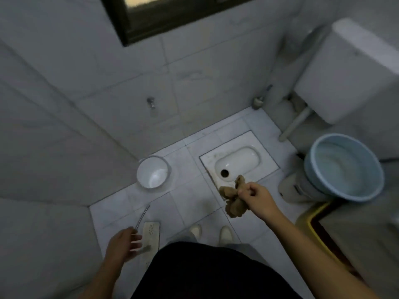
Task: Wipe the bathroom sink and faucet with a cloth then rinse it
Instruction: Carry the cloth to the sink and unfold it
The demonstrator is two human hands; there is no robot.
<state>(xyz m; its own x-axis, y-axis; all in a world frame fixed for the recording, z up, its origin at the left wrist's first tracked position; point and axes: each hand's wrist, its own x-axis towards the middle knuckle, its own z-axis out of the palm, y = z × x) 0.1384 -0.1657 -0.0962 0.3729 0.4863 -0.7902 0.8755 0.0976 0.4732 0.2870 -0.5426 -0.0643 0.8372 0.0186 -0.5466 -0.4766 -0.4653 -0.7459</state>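
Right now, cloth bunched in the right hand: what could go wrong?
The cloth, gripped in the right hand, hangs in line with the squat toilet rim; dropped, it could land there and get fouled. A slipper and a thin metal rod lie on the floor by the feet: possible trip when turning.

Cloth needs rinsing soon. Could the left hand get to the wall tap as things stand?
Probably, after a step forward and a stoop: the left hand hangs open, and only the bucket stands on the floor short of the tap.
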